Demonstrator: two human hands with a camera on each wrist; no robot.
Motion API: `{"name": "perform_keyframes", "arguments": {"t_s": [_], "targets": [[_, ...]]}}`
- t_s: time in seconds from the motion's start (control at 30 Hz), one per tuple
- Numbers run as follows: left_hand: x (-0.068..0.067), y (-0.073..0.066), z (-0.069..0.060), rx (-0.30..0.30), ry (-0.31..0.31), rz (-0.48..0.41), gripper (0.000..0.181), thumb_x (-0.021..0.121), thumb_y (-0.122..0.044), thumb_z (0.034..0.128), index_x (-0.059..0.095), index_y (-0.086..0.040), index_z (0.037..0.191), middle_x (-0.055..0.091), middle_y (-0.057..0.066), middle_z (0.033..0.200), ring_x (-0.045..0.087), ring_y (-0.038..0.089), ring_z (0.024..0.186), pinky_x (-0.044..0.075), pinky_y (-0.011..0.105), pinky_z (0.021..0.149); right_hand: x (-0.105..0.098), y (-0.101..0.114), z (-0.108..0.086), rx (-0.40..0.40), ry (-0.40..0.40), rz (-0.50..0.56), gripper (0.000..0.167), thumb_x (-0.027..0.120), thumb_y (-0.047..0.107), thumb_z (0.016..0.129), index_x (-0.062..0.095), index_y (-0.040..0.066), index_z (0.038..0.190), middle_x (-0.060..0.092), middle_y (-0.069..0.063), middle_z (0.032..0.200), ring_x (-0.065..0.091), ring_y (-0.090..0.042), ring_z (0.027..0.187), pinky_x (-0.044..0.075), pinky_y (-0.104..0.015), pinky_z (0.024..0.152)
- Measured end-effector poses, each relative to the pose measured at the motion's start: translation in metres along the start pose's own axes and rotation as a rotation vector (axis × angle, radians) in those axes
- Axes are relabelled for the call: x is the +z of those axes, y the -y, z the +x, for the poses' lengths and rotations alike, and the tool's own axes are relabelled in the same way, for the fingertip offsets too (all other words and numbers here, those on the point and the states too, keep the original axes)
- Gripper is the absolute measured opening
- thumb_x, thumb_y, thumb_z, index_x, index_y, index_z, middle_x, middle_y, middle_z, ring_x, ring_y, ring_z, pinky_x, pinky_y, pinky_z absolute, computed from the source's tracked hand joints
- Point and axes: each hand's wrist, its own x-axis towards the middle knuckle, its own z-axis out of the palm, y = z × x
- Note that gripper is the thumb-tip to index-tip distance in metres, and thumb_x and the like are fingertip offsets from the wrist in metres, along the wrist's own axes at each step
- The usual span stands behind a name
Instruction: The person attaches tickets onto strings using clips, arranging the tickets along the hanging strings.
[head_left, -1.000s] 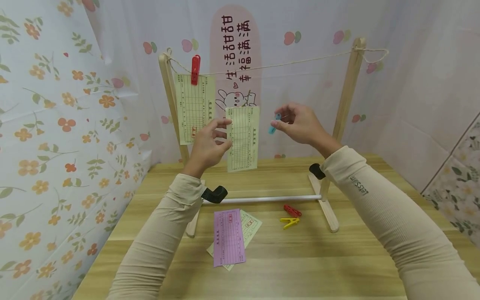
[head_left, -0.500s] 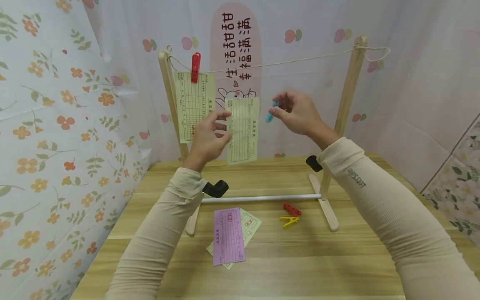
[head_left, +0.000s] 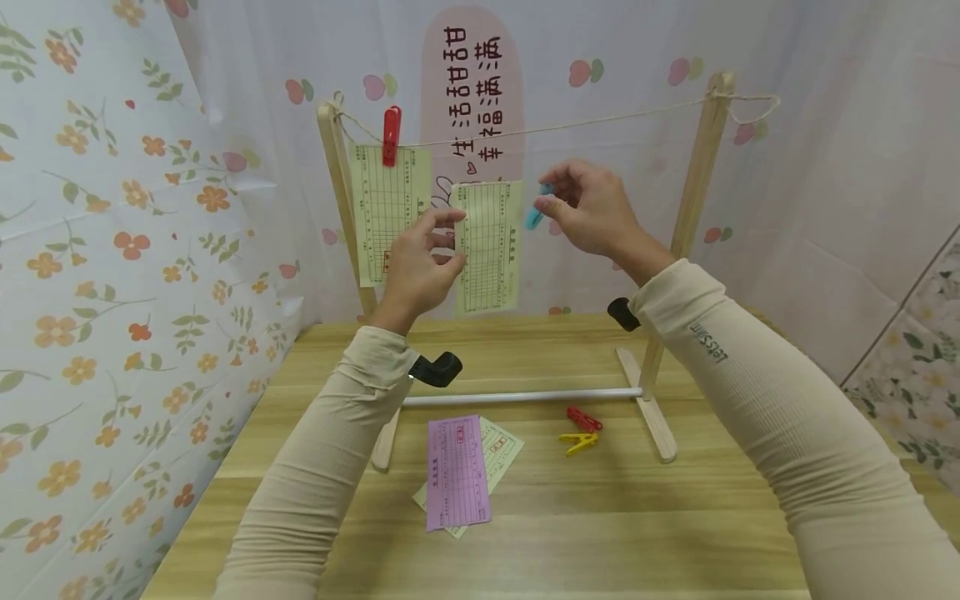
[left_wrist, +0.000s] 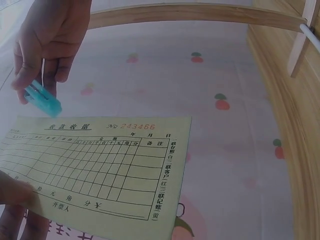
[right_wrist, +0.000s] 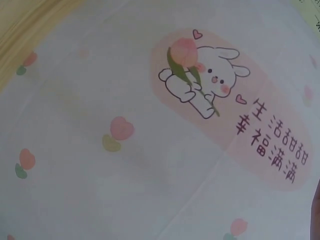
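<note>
My left hand pinches the left edge of a pale yellow receipt slip, which hangs upright below the string. To its right, my right hand holds a light blue clothespin between thumb and fingers, apart from the slip. In the left wrist view the same clothespin is just off the slip's printed edge. A second yellow slip hangs at the string's left end under a red clothespin. The right wrist view shows mostly backdrop, with only a sliver of hand at its edge.
Two wooden posts carry the string, joined low down by a white rod. On the wooden table lie a purple slip over yellow paper, a red clothespin and a yellow clothespin.
Both hands have risen toward the string, carrying the slip and the blue clothespin upward. The clothespin has also shifted slightly left, closer to the slip.
</note>
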Motion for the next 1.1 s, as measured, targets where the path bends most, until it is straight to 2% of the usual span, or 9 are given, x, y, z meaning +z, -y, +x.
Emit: {"name": "perform_keyframes", "arguments": {"t_s": [0.2, 0.37, 0.47, 0.73, 0.87, 1.1], "targets": [[0.001, -0.002, 0.003, -0.019, -0.007, -0.023, 0.042, 0.06, 0.01, 0.0833, 0.057, -0.001, 0.123, 0.058, 0.011, 0.118, 0.063, 0.022, 0.095, 0.055, 0.03, 0.081, -0.002, 0.004, 0.005, -0.015, -0.023, -0.007, 0.026, 0.068, 0.012, 0.091, 0.062, -0.003, 0.111, 0.067, -0.013, 0.094, 0.057, -0.016, 0.075, 0.044, -0.021, 0.067], [-0.001, -0.004, 0.006, -0.01, -0.027, -0.028, 0.043, 0.06, 0.011, 0.0822, 0.057, 0.0, 0.123, 0.058, 0.012, 0.12, 0.062, 0.023, 0.094, 0.055, 0.03, 0.081, -0.006, 0.009, 0.01, -0.026, -0.035, -0.021, 0.025, 0.067, 0.012, 0.092, 0.062, -0.003, 0.111, 0.066, -0.013, 0.094, 0.056, -0.015, 0.073, 0.043, -0.021, 0.066], [-0.002, -0.006, 0.007, 0.0, -0.039, -0.019, 0.044, 0.062, 0.01, 0.082, 0.057, -0.001, 0.124, 0.058, 0.012, 0.12, 0.062, 0.023, 0.095, 0.055, 0.031, 0.081, -0.008, 0.012, 0.012, -0.02, -0.035, -0.012, 0.025, 0.066, 0.013, 0.092, 0.062, -0.003, 0.111, 0.067, -0.014, 0.094, 0.058, -0.014, 0.073, 0.044, -0.02, 0.066], [-0.004, -0.007, 0.006, -0.024, -0.043, -0.008, 0.042, 0.062, 0.008, 0.0833, 0.058, -0.003, 0.123, 0.058, 0.01, 0.117, 0.062, 0.02, 0.092, 0.055, 0.029, 0.081, -0.01, 0.02, 0.01, -0.012, -0.053, 0.023, 0.023, 0.067, 0.012, 0.092, 0.062, -0.003, 0.109, 0.067, -0.013, 0.093, 0.06, -0.012, 0.072, 0.044, -0.02, 0.067], [-0.004, -0.008, 0.004, -0.023, -0.051, -0.011, 0.043, 0.062, 0.009, 0.0831, 0.057, -0.002, 0.124, 0.058, 0.011, 0.117, 0.062, 0.02, 0.091, 0.055, 0.028, 0.08, -0.01, 0.024, 0.01, -0.042, -0.063, 0.009, 0.022, 0.068, 0.01, 0.091, 0.062, -0.003, 0.108, 0.068, -0.014, 0.093, 0.06, -0.009, 0.072, 0.044, -0.019, 0.067], [-0.003, -0.013, 0.012, 0.014, -0.079, -0.035, 0.043, 0.06, 0.009, 0.0829, 0.057, -0.001, 0.124, 0.057, 0.011, 0.118, 0.061, 0.02, 0.092, 0.055, 0.028, 0.081, -0.017, 0.036, 0.019, -0.095, -0.094, 0.014, 0.02, 0.068, 0.01, 0.091, 0.064, -0.002, 0.106, 0.068, -0.011, 0.09, 0.058, -0.012, 0.068, 0.042, -0.018, 0.063]]}}
